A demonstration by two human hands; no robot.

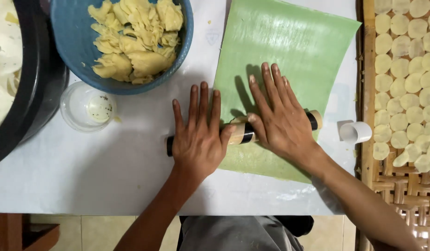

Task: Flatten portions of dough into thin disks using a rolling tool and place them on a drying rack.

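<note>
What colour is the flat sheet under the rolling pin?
Light green sheet, best seen in the head view.

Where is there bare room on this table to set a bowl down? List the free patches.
Free: the white sheet along the near edge, below the small clear cup and beside the left hand. Crowded: the blue bowl of dough at the far left, the green sheet under the roller, and the woven tray of discs.

Your left hand (pixel 197 135) and right hand (pixel 279 118) cover most of the rolling pin (pixel 245 132); only its ends and middle show. At eleven o'clock the blue bowl (pixel 66 42) runs off the top edge, and at nine o'clock the black pan (pixel 36 83) is cut by the left edge.
</note>
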